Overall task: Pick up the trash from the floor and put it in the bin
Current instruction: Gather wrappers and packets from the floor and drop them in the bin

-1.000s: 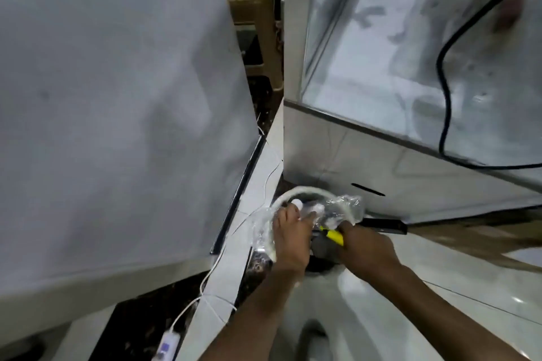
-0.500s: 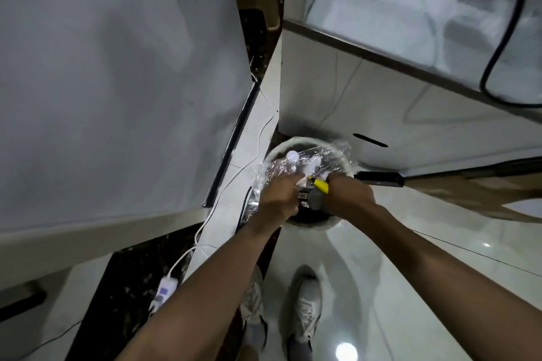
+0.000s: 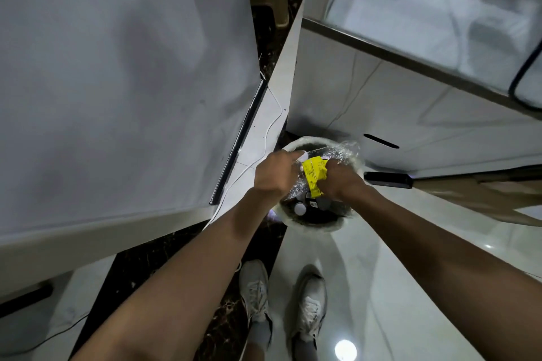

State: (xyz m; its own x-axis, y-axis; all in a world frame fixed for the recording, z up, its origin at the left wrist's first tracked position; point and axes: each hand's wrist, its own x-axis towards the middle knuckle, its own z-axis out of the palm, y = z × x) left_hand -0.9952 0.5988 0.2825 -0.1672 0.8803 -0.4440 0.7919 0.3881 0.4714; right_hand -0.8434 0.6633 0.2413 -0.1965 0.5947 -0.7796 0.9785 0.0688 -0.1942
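Observation:
A round white bin [image 3: 311, 224] stands on the floor between two white cabinets. Both my hands are over its mouth. My left hand [image 3: 274, 174] grips crinkled clear plastic wrap [image 3: 343, 151] that spreads over the bin's far rim. My right hand [image 3: 341, 180] holds a yellow printed wrapper [image 3: 314, 174] just above the opening. Inside the bin lie dark items and a white bottle cap [image 3: 299, 208].
A white cabinet side [image 3: 117, 82] fills the left, a glass-topped white counter [image 3: 410, 114] the right. A thin white cable [image 3: 271, 129] runs along the floor strip between them. A black bar [image 3: 387, 180] lies right of the bin. My two white shoes [image 3: 281, 302] stand on glossy tiles.
The view has pulled back from the bin. The yellow wrapper has come up into full view between my hands, and the clear plastic has shifted toward the bin's far rim.

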